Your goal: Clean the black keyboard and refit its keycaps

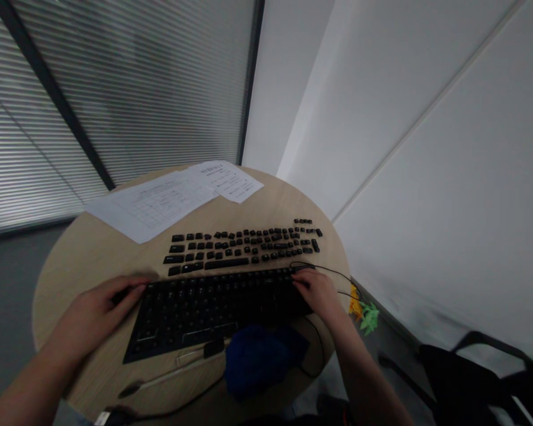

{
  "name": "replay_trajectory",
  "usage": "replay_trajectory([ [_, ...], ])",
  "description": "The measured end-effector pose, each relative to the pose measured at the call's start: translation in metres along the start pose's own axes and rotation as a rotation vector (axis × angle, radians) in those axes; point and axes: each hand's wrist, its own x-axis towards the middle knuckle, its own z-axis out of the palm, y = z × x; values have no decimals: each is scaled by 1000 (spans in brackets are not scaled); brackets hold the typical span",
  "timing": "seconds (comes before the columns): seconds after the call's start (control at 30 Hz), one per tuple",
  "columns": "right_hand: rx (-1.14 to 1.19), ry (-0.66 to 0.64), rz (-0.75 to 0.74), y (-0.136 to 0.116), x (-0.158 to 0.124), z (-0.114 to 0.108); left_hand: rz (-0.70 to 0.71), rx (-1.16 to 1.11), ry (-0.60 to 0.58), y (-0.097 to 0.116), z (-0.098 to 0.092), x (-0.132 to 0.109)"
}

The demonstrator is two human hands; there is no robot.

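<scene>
A black keyboard base [195, 307] with its keycaps off lies on the round wooden table. My left hand [102, 307] is at its upper left corner, thumb and fingers closed on the edge. At the upper right corner, my right hand [315, 288] has its fingers closed on the edge near the cable. Beyond the base, loose black keycaps [226, 262] lie in several rows, with the long space bar in the nearest row. A blue cloth [260, 361] touches the near edge of the base. Beside it are a thin brush [160, 377] and a small dark-headed tool [213, 348].
Printed sheets [160, 204] lie at the far left of the table [89, 254]. A black cable [333, 271] loops past the right side. Orange and green items [368, 318] are beyond the right edge, and a dark chair [462, 378] stands at lower right.
</scene>
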Motion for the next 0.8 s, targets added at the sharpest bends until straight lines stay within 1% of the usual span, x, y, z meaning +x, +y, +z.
replay_trajectory([
  [0.23,51,-38,10,4,3,-3,-8,24,9,-2,1,0],
  [0.37,149,-3,69,9,0,-2,-8,23,-2,-1,1,-1],
  [0.47,162,27,106,14,-2,-1,-4,12,-20,-1,2,-1],
  [0.67,118,-11,63,15,-1,2,-6,-1,-17,3,0,-2],
  [0.8,132,6,36,15,0,4,-13,-16,-17,6,-1,-2],
])
